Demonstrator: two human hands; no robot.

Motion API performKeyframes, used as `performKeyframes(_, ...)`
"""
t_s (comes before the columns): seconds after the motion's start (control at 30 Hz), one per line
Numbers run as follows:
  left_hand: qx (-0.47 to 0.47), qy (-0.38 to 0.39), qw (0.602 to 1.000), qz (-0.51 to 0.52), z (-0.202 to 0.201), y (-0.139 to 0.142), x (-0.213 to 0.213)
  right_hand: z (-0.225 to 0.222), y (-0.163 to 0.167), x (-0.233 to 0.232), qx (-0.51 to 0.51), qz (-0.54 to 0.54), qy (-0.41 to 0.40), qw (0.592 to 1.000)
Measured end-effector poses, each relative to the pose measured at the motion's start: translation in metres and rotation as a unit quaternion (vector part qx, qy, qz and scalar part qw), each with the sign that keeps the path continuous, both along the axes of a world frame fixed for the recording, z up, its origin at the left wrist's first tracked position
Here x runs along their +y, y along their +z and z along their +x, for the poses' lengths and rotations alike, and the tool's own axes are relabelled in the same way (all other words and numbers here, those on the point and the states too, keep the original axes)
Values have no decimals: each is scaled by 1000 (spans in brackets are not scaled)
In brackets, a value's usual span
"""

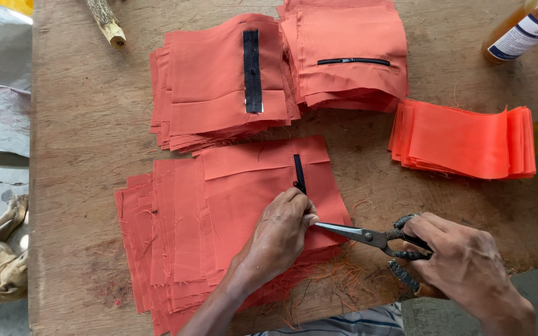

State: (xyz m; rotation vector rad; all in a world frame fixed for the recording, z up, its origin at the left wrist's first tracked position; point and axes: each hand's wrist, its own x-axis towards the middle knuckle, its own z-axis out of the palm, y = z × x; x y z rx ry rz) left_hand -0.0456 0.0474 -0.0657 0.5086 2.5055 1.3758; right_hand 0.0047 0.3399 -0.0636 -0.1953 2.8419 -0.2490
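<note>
Four stacks of orange cloth lie on the wooden table [82, 124]. The near stack [219, 218] sits under the person's hands, its pieces fanned out to the left. A second stack [210, 81] lies behind it with a black zipper strip [252, 71] running lengthwise across its top piece. A third stack [350, 53] lies to the right of that, with one short black zipper [353, 61] sewn crosswise into its top piece. The fourth, a pile of smaller, brighter orange strips [462, 140], lies at the right, well apart from the hands.

There is one pair of scissors [368, 236]. The right hand [462, 264] has its fingers closed through the dark handles, and the blades point left, their tip meeting the left hand [278, 239]. The left hand presses down on the top piece of the near stack, fingers held together and curled. A short black zipper [299, 174] stands on that piece, its lower end touching the left fingertips [300, 196].

Two bottles [527, 28] stand at the right edge, one stick [107, 22] lies at the top left, and orange thread scraps [337, 274] litter the table's near edge.
</note>
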Motion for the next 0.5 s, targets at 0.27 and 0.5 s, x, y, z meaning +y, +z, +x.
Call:
performKeyframes(0.27, 101, -44, 992, 58, 35, 13, 6, -6, 14, -3, 51, -16, -97, 994)
performKeyframes(0.5, 75, -247, 965, -40, 70, 16, 21, -18, 3, -15, 25, -58, -102, 993)
